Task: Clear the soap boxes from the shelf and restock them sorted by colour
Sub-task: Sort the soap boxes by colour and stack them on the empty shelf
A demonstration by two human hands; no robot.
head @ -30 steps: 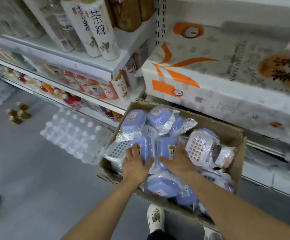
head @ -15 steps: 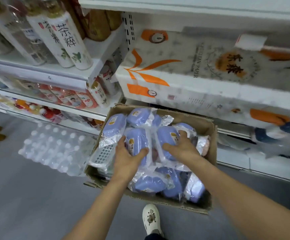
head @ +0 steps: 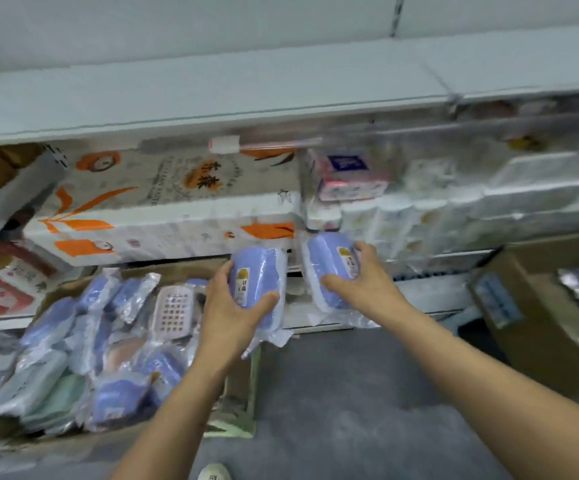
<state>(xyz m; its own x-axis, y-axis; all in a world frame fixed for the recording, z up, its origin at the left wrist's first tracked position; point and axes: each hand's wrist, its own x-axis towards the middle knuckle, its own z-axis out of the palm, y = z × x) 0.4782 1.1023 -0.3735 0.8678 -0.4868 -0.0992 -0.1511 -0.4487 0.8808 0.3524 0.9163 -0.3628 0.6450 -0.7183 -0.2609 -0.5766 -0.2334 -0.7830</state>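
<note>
Grip: left hand (head: 232,306) & right hand (head: 360,285) each curled round 1 purple soap box (head: 258,282) | restock barely begun | carton (head: 243,403) w/ most boxes left

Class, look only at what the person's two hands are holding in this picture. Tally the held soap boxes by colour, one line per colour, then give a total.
Purple soap boxes: 2, one gripped in the left hand as the left purple soap box and one in the right hand as the right purple soap box.
Other colours: 0
Total held: 2
</note>
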